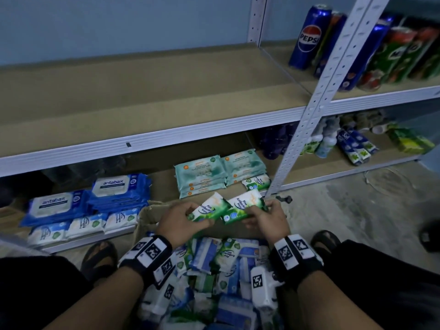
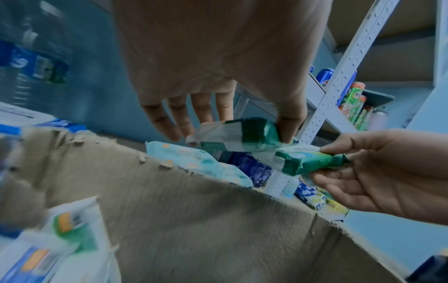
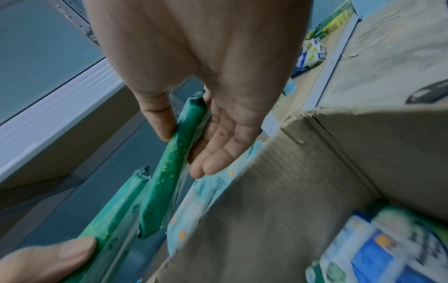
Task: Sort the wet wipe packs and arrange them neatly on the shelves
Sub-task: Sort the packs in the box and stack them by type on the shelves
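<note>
Head view, hands: left hand (image 1: 181, 219) pinching a green-and-white wipe pack (image 1: 209, 207), right hand (image 1: 269, 216) pinching a second green-and-white pack (image 1: 245, 206); both packs side by side, held above the far edge of the cardboard box (image 1: 147, 214).
Head view, box: filled with a loose jumble of small packs (image 1: 214, 270), green, blue and white.
Head view, bottom shelf (image 1: 162, 184): blue antabax packs (image 1: 95, 198) stacked at left, pale teal packs (image 1: 219, 172) stacked at right, one green pack (image 1: 256, 182) beside them.
Head view, upper right shelf: Pepsi can (image 1: 309, 36) among other cans.
Left wrist view: thumb and fingers curled on the left pack (image 2: 242, 134); right hand's pack (image 2: 308, 160) just beside it, over the box wall (image 2: 194, 220).
Right wrist view: thumb and fingers clamped on the edges of the right pack (image 3: 167, 168); blurred packs inside the box (image 3: 378, 247).
</note>
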